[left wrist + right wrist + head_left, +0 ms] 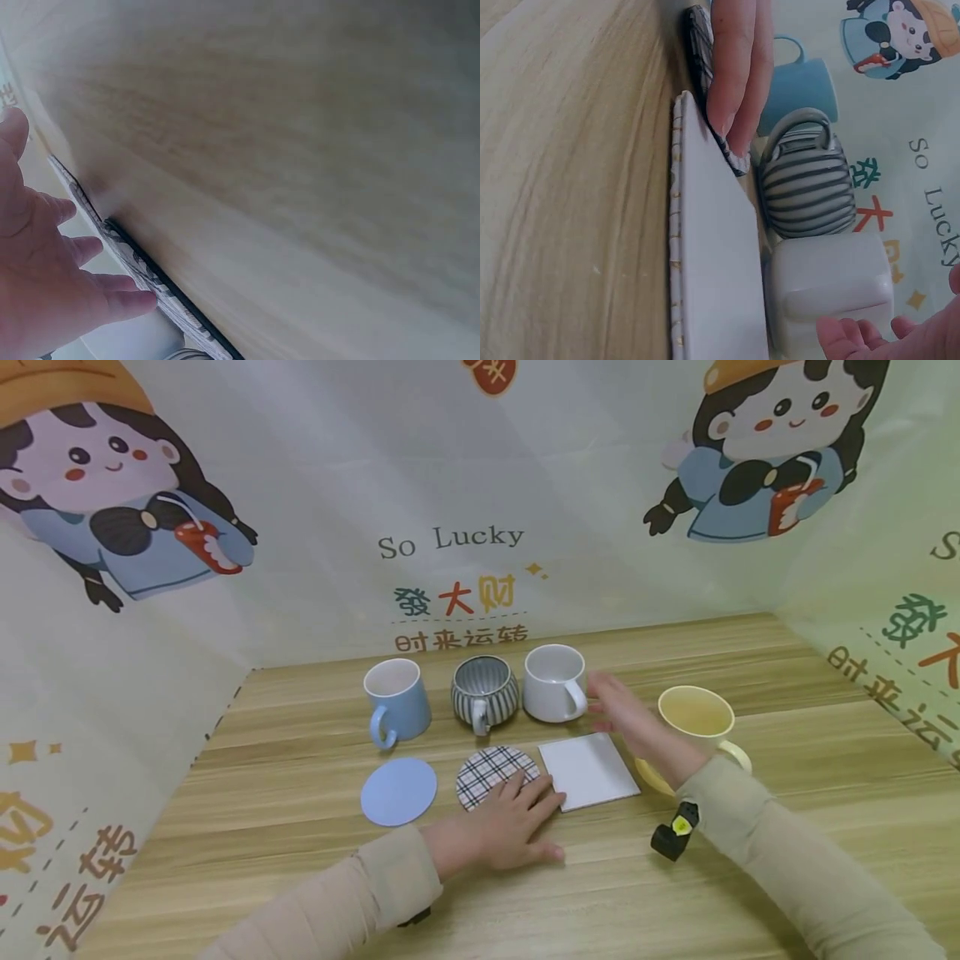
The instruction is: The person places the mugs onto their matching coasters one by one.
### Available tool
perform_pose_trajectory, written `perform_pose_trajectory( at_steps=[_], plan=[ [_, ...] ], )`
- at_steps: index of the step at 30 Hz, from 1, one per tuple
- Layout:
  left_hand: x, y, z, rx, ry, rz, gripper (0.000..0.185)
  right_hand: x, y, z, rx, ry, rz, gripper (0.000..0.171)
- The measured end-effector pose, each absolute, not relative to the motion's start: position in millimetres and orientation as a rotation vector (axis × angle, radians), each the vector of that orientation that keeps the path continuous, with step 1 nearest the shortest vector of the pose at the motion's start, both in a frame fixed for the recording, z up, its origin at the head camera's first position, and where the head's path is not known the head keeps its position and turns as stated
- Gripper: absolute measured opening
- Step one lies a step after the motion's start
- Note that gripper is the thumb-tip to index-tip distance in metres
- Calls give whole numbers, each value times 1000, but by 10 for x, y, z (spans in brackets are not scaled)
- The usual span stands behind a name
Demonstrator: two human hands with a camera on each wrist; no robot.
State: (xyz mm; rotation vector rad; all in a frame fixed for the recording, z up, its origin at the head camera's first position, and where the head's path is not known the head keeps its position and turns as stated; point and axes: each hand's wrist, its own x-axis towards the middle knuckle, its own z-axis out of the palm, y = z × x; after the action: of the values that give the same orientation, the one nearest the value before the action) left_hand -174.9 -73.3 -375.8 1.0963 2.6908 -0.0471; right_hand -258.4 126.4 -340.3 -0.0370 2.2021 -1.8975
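Observation:
My left hand (506,822) lies with fingers spread over the lower part of a round plaid coaster (487,768), its fingertips reaching the near left corner of a white square coaster (588,772). My right hand (633,718) is beside the handle of a white mug (553,685), fingers extended and holding nothing; whether they touch it I cannot tell. In the right wrist view its fingers (855,337) appear in front of the white mug (832,274). A grey striped cup (485,697) stands left of that mug, behind the plaid coaster.
A blue mug (405,706) stands at the left behind a round light-blue coaster (399,792). Right of my right wrist, a yellow mug (697,714) stands at a yellow coaster (652,777), partly hidden by the sleeve. Printed cloth walls (322,585) enclose the wooden tabletop (285,793).

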Motion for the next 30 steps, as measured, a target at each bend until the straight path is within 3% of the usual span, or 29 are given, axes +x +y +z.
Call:
perform_pose_trajectory(
  at_steps=[15,21,30],
  plan=[
    [-1764,-700,-3797,1098,2677,-60,72,-2689,1224,-3568,82,2246,-1911,50],
    [-1754,-708,-3798,1087,2681,-75,73,-2703,1197,-3600,41,2183,-1938,37],
    [-1730,-697,-3783,1078,2688,-62,74,-2721,1148,-3628,-32,2097,-1995,34]
  ],
)
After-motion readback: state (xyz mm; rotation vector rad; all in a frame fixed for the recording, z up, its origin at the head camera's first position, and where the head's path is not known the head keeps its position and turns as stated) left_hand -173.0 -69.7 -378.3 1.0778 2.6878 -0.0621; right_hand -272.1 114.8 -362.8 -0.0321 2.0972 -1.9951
